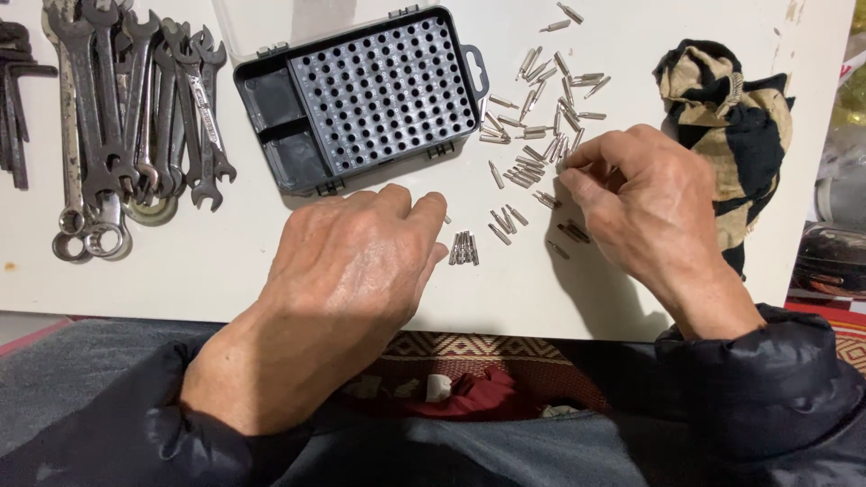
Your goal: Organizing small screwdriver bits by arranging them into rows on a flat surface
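My left hand (356, 261) rests palm-down on the white table (225, 261), fingers curled, its fingertips beside a small bunch of silver screwdriver bits (463, 248). My right hand (640, 203) hovers over the scattered pile of silver bits (541, 117), thumb and forefinger pinched together at the pile's lower edge; whether a bit sits between them is hidden. A black plastic bit case (361, 99) with a grid of empty holes lies open beyond my left hand, its clear lid (271, 22) folded back.
A row of steel spanners (135, 108) lies at the far left, with dark hex keys (13, 99) at the edge. A crumpled black-and-tan cloth (731, 117) sits at the right. The table's front edge runs just above my dark sleeves.
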